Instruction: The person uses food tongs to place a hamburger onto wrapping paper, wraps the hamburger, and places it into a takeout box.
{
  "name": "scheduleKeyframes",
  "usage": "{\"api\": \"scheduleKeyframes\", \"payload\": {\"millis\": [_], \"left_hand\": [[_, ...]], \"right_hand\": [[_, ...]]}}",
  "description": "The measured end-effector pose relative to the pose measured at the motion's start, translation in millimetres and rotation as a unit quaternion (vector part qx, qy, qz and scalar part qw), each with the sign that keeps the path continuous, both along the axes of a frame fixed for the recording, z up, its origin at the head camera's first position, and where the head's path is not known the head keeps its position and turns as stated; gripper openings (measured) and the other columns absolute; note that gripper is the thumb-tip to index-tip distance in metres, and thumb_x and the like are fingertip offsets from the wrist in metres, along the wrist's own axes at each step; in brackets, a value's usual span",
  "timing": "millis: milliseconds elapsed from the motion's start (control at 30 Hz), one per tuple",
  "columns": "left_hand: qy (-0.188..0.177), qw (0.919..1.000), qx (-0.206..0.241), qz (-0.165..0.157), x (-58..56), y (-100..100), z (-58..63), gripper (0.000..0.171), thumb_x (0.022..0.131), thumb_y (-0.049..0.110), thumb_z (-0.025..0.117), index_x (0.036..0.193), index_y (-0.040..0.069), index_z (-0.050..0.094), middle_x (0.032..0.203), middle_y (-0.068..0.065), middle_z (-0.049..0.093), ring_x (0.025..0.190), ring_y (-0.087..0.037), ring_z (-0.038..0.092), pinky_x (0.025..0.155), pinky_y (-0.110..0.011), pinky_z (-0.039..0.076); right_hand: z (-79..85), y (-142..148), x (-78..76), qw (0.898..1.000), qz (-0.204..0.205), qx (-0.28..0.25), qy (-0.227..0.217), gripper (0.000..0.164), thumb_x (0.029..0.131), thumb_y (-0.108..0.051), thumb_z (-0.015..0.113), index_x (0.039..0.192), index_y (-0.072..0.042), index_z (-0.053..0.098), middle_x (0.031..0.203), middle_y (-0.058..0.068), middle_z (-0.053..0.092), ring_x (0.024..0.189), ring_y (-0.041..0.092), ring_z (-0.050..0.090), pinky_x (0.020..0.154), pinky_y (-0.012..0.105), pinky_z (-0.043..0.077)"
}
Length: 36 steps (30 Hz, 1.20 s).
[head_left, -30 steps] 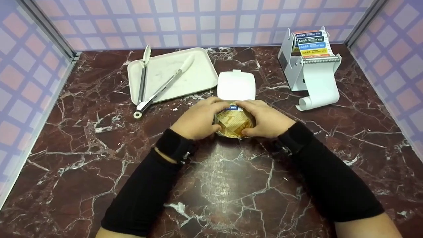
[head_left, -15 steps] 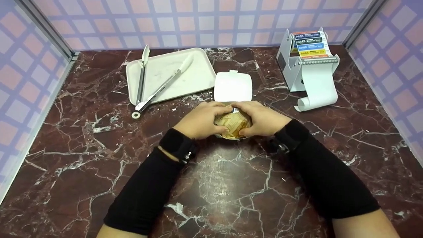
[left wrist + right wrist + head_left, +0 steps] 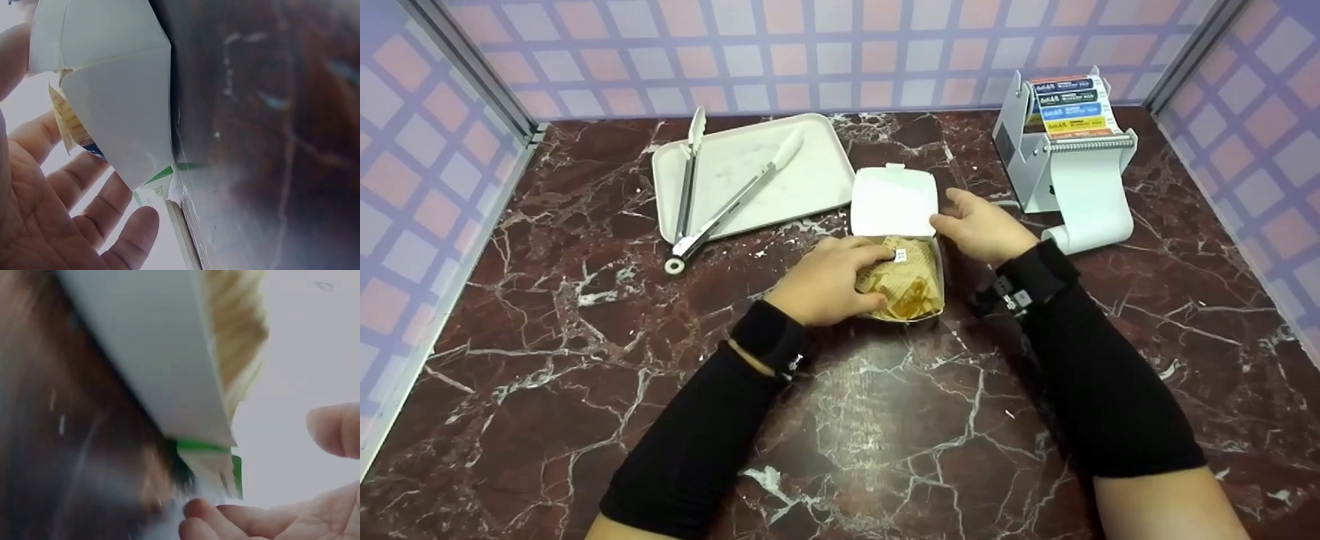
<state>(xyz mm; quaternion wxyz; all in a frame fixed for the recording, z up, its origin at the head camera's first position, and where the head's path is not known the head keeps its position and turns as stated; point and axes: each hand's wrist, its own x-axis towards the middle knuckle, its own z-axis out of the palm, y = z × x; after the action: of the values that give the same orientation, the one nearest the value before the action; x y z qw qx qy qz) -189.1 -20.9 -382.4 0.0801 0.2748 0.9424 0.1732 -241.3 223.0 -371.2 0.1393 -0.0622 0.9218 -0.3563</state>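
Note:
A paper-wrapped burger with a small label on top sits in an opened white burger box. The box's lid lies back, away from the person. My left hand is at the box's left side, forefinger and thumb over the wrapper. From the left wrist, the burger box shows its white side wall, with relaxed fingers around it. My right hand is by the lid's right edge, thumb close to it, holding nothing. Whether that thumb touches the lid is hard to tell.
Behind to the left lies a white tray with spread metal tongs across it. At the back right stands a label dispenser with coloured rolls and a curling white strip. Checked walls enclose the dark marble table.
Both hands were on the wrapped burger. The right hand has left it and moved up and outward to the lid's right edge. The left hand stays at the burger.

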Motion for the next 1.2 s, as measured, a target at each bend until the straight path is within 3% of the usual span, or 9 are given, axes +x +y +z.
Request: {"api": "scheduleKeyframes", "payload": {"millis": [167, 333, 500, 667, 867, 1067, 1200], "left_hand": [[0.012, 0.9999, 0.001, -0.002, 0.0, 1.2, -1.1, 0.07, 0.075, 0.055, 0.065, 0.138, 0.041, 0.038, 0.145, 0.011, 0.038, 0.123, -0.018, 0.039, 0.101, -0.042, 0.039], [0.018, 0.9998, -0.004, 0.003, 1.3, 2.5, -1.6, 0.069, 0.075, 0.054, 0.063, 0.138, 0.042, 0.038, 0.143, 0.012, 0.039, 0.122, -0.018, 0.039, 0.101, -0.041, 0.038], [0.02, 0.9997, -0.011, 0.014, 4.0, 4.1, -1.8, 0.069, 0.076, 0.056, 0.061, 0.139, 0.043, 0.035, 0.144, 0.012, 0.037, 0.122, -0.019, 0.035, 0.103, -0.043, 0.033], [0.005, 0.9996, -0.011, 0.025, 6.6, 4.5, -2.4, 0.069, 0.078, 0.057, 0.059, 0.14, 0.044, 0.031, 0.148, 0.01, 0.032, 0.128, -0.024, 0.034, 0.104, -0.05, 0.034], [0.002, 0.9997, -0.009, 0.023, 7.1, 4.9, -2.2, 0.07, 0.08, 0.058, 0.057, 0.142, 0.041, 0.029, 0.15, 0.007, 0.03, 0.131, -0.026, 0.038, 0.106, -0.048, 0.034], [0.002, 0.9996, -0.008, 0.026, 7.2, 4.1, -2.1, 0.069, 0.081, 0.059, 0.056, 0.142, 0.039, 0.031, 0.151, 0.004, 0.029, 0.131, -0.026, 0.038, 0.108, -0.048, 0.032], [0.01, 0.9995, -0.005, 0.031, 4.9, 3.1, -3.7, 0.068, 0.081, 0.06, 0.055, 0.141, 0.041, 0.031, 0.149, 0.002, 0.033, 0.129, -0.025, 0.041, 0.109, -0.046, 0.03]], "right_hand": [[-2.2, -6.0, -1.0, 0.991, -0.031, -0.118, -0.059, 0.082, 0.093, -0.028, 0.052, 0.148, -0.001, -0.003, 0.142, 0.02, 0.041, 0.129, 0.027, 0.043, 0.109, 0.038, 0.035], [-1.7, -12.0, 2.5, 0.965, -0.062, -0.245, -0.064, 0.079, 0.093, -0.017, 0.052, 0.148, -0.003, -0.003, 0.145, 0.023, 0.033, 0.127, 0.027, 0.042, 0.105, 0.039, 0.038], [0.3, -13.9, 5.4, 0.952, -0.065, -0.294, -0.047, 0.078, 0.092, -0.013, 0.053, 0.148, -0.003, -0.001, 0.142, 0.021, 0.036, 0.124, 0.027, 0.043, 0.102, 0.041, 0.038], [5.6, -14.6, 9.8, 0.956, -0.057, -0.289, -0.005, 0.076, 0.09, -0.012, 0.056, 0.148, -0.006, 0.006, 0.132, 0.019, 0.043, 0.119, 0.025, 0.046, 0.103, 0.039, 0.038], [8.6, -13.2, 14.0, 0.957, -0.03, -0.284, 0.04, 0.062, 0.089, -0.01, 0.058, 0.144, -0.018, 0.031, 0.119, 0.02, 0.049, 0.107, 0.026, 0.051, 0.096, 0.041, 0.045], [13.6, -8.2, 23.8, 0.974, -0.01, -0.218, 0.069, 0.045, 0.091, -0.019, 0.057, 0.135, -0.02, 0.047, 0.114, 0.014, 0.057, 0.1, 0.025, 0.057, 0.085, 0.034, 0.049], [26.8, -9.6, 38.0, 0.983, 0.016, -0.167, 0.074, 0.041, 0.093, -0.017, 0.053, 0.133, -0.02, 0.049, 0.118, 0.009, 0.06, 0.082, 0.017, 0.058, 0.067, 0.024, 0.05]]}}
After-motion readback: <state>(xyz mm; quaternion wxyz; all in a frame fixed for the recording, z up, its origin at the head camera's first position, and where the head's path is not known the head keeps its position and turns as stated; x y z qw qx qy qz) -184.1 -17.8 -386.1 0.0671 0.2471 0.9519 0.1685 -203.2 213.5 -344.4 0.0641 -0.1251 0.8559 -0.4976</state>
